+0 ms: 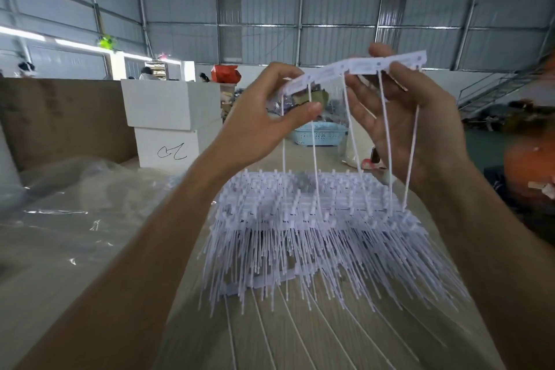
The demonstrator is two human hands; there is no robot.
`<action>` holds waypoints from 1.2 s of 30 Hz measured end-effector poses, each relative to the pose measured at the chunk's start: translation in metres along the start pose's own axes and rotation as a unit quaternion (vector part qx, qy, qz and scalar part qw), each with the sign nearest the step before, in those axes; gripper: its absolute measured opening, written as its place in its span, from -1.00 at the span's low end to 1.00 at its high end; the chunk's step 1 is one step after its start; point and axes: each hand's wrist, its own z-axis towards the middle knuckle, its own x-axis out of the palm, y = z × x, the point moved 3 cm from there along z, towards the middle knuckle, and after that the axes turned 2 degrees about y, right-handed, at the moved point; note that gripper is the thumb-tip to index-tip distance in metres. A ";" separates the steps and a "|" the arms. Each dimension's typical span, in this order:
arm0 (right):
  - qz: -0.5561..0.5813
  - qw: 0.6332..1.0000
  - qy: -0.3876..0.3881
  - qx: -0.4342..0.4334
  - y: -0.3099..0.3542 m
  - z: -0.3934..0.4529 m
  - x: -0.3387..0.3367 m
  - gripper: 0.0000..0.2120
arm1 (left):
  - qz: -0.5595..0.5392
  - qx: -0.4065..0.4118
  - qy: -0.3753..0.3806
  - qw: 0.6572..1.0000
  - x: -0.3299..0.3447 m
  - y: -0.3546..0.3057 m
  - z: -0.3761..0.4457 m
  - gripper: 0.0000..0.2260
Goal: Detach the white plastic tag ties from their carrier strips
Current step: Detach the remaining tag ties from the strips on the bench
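Observation:
I hold a row of white tag ties (357,67) up at chest height, its flat label heads joined side by side. My left hand (264,117) pinches the left end between thumb and fingers. My right hand (399,117) grips the right part, fingers curled over the heads. Several thin white tails (387,141) hang down from the row to the heap below. On the table lies a big heap of white tag ties on carrier strips (315,219), tails fanned toward me.
Crumpled clear plastic sheeting (75,204) covers the table's left side. Two stacked white boxes (171,123) stand behind it, next to a brown cardboard wall (60,117). A light blue basket (319,135) sits on the floor beyond. People stand far back left.

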 end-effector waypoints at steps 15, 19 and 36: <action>-0.460 0.841 0.001 0.287 -0.083 -0.020 -0.118 -0.86 | 0.257 -0.142 0.303 0.906 -0.007 0.090 -0.024 -0.83; -0.468 0.838 0.017 0.279 -0.079 -0.016 -0.115 -0.84 | 0.269 -0.187 0.390 0.861 0.010 0.105 -0.033 -0.69; -0.411 0.875 0.077 0.243 -0.073 -0.011 -0.083 -0.87 | 0.039 -0.179 0.140 0.973 0.055 0.085 -0.028 -0.68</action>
